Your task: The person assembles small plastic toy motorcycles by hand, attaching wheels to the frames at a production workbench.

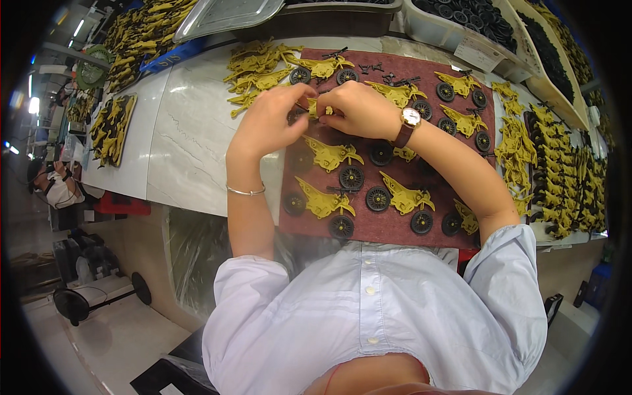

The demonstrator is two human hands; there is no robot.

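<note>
Body (313, 107) over mat (382, 232), looks pinched in my right hand (355, 108); left hand (273, 122) curled beside, hold hidden, can't tell. Risk: watch (411, 117) dipping could knock nearby wheel (423, 109) off spot.

Room over white tabletop (187, 141), wheels (378, 199) crowding red mat (380, 228)

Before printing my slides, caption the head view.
Left hand beside right hand amid yellow toy motorcycle bodies on a maroon mat.

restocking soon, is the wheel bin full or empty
Not empty: black wheels crowd the white bin; how full, cannot tell, as the picture crops it.
</note>
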